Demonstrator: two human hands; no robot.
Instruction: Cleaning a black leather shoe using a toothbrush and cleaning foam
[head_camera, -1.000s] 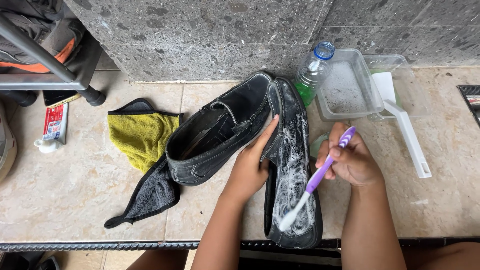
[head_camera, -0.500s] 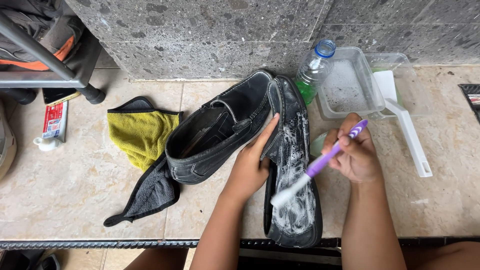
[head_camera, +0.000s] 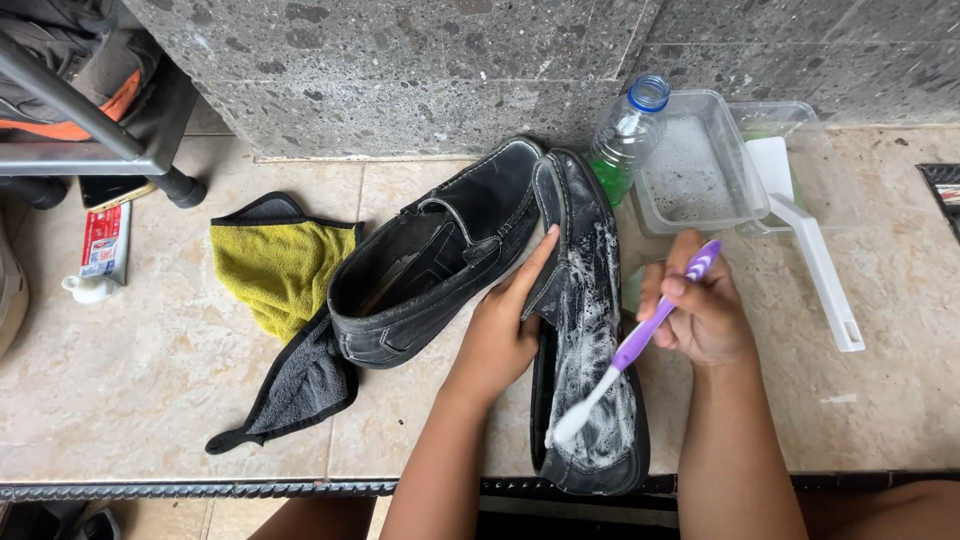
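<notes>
Two black shoes lie on the tiled floor. The nearer shoe (head_camera: 585, 330) is on its side, its sole covered in white foam. My left hand (head_camera: 500, 325) steadies it by the edge, fingers stretched along the rim. My right hand (head_camera: 700, 310) grips a purple-and-white toothbrush (head_camera: 640, 345); its bristle head rests in the foam near the lower part of the sole. The other shoe (head_camera: 430, 265) lies to the left, opening up, against the first one.
A yellow-and-grey cloth (head_camera: 280, 300) lies left of the shoes. A small tube (head_camera: 100, 255) is at far left near a grey metal frame leg (head_camera: 90, 135). A plastic bottle with green liquid (head_camera: 625, 135), clear tubs (head_camera: 700, 160) and a white scoop (head_camera: 810, 250) stand by the stone wall.
My right hand has swung the toothbrush back down the foamy sole after a stroke up towards its middle. My left hand and both shoes stay put.
</notes>
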